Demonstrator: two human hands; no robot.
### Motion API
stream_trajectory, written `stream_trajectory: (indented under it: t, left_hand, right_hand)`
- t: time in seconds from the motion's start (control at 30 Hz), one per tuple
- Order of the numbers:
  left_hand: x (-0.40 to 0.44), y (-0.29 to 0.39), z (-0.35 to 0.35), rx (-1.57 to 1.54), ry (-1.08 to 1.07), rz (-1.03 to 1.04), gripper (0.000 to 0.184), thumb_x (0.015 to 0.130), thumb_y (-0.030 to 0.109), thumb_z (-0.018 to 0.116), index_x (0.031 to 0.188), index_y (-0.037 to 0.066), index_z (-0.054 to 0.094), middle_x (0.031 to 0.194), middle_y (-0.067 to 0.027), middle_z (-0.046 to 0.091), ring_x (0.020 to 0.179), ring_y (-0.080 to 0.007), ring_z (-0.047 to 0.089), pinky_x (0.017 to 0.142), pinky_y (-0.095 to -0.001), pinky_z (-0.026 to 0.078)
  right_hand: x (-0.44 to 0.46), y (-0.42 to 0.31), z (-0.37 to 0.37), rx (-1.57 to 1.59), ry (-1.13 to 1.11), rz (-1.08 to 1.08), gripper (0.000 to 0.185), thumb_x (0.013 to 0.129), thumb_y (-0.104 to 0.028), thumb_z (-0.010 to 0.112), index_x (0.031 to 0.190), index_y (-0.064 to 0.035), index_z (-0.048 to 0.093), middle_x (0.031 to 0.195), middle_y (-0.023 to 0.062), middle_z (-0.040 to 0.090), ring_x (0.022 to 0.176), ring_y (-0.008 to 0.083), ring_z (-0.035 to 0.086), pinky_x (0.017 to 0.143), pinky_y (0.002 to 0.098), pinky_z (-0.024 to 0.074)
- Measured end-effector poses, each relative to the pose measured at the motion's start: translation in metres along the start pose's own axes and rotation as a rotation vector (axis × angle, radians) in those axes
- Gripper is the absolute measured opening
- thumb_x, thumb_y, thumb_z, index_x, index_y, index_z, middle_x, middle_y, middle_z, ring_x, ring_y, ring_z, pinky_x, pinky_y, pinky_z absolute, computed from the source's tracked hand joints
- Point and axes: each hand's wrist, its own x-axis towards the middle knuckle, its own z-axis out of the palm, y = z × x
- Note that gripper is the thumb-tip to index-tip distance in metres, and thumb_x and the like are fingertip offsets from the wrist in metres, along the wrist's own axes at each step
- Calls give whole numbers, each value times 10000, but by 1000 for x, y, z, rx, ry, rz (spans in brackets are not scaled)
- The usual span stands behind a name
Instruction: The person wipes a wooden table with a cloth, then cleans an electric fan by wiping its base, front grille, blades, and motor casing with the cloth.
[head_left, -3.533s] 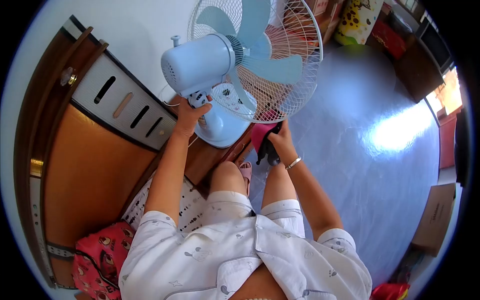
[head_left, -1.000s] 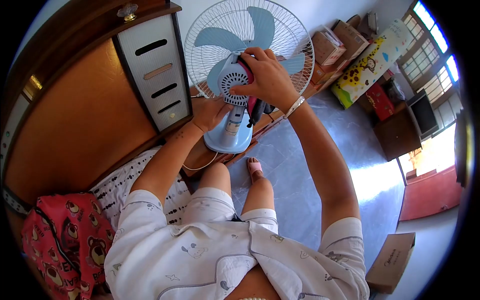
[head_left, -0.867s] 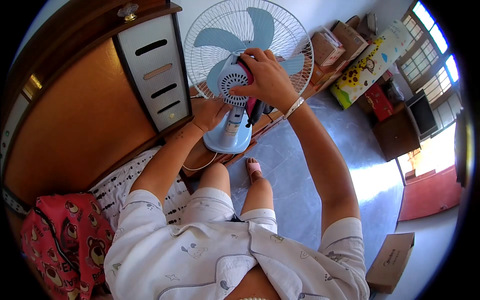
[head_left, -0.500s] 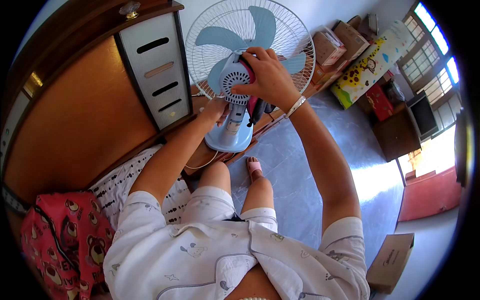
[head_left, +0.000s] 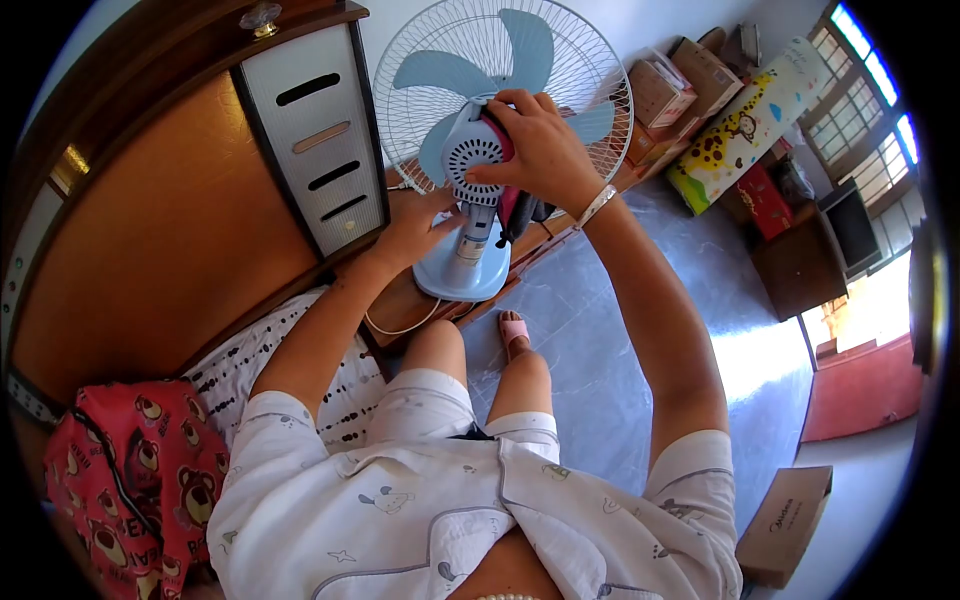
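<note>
A light-blue electric fan (head_left: 472, 158) stands with the back of its motor housing towards me. My right hand (head_left: 545, 150) grips that housing from the right, its thumb across the grille at the back and its fingers over the top. Left of the fan's neck is my left hand (head_left: 418, 228), fingers apart, their tips close to the neck; whether they touch it I cannot tell. Pink and dark cloth-like items (head_left: 518, 215) hang at the neck's right side. Below, the pale-blue base (head_left: 465, 280) rests on a wooden surface. The wire guard (head_left: 590, 60) encloses the blades.
A wooden headboard (head_left: 150, 180) rises on the left, above a spotted sheet (head_left: 340, 400) and a red bear-print bag (head_left: 130, 480). Cardboard boxes (head_left: 660, 95) and a giraffe-print roll (head_left: 745, 125) stand at the back right. A white cord (head_left: 400, 328) trails below the base.
My left hand has drawn back leftward from the fan's neck and its fingers have spread. My right hand keeps its grip on the motor housing.
</note>
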Motion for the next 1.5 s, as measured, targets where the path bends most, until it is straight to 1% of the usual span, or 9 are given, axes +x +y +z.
stream_trajectory:
  t: [0.37,0.67,0.77,0.87,0.93,1.07,1.13,1.27,1.5]
  left_hand:
    - [4,-7,15,-175,67,-299,179,934,150,602,983,-18,641,731,-132,654,632,-192,637,599,-301,486]
    - [11,1,23,-680,86,-514,178,975,160,528,1081,20,552,897,-59,636,712,-116,601,617,-261,496]
    - [9,-5,24,-729,124,-517,218,995,208,500,1072,13,561,899,-60,632,712,-112,597,625,-245,495]
    - [6,-27,14,-635,-13,-612,324,1007,318,467,1097,27,576,907,-63,637,762,-129,609,692,-268,505]
    - [16,-20,3,-784,84,-674,461,985,444,477,1256,78,553,1072,-74,665,901,-153,646,756,-314,528]
    - [44,14,-16,-862,31,-813,642,947,649,377,1286,133,553,1145,-66,665,961,-164,652,783,-327,528]
    - [55,17,-23,-869,-186,-825,765,908,748,292,1350,161,505,1179,-73,658,1033,-185,647,811,-328,530]
    - [61,26,-23,-912,-192,-766,823,891,777,245,1400,164,452,1196,-80,649,1080,-193,636,852,-336,535]
    - [54,20,-19,-1031,-85,-730,741,912,687,410,1402,133,438,1228,-107,624,1118,-217,623,895,-367,546]
  right_hand:
    - [0,-2,-2,1,-18,4,813,652,-490,793,1265,2,586,1294,123,529,1180,310,500,988,400,457]
    - [-1,-3,-3,-12,-23,4,816,654,-486,794,1265,11,581,1298,130,526,1180,313,498,1002,400,446]
    - [-2,-2,-2,5,-14,0,817,653,-491,793,1260,15,584,1301,131,524,1176,314,498,1007,399,441]
    - [-1,-1,-2,3,-27,9,834,637,-470,806,1277,10,570,1314,131,515,1185,314,488,1016,399,436]
    - [-2,0,-4,0,-33,-7,844,626,-454,813,1288,6,561,1323,128,509,1191,314,483,1019,398,434]
    - [-3,-2,-8,-2,-64,-10,874,590,-408,832,1310,-8,542,1340,118,497,1200,312,472,1023,400,434]
    - [-7,-3,-4,-16,-22,-21,831,588,-381,831,1291,-29,561,1320,105,513,1186,306,482,1005,398,451]
    - [-10,-5,-1,6,34,-18,772,586,-325,838,1264,-59,584,1300,81,525,1170,303,489,981,403,474]
    - [-26,-22,-2,20,121,-47,709,586,-241,844,1231,-81,600,1271,67,527,1165,301,488,949,405,490]
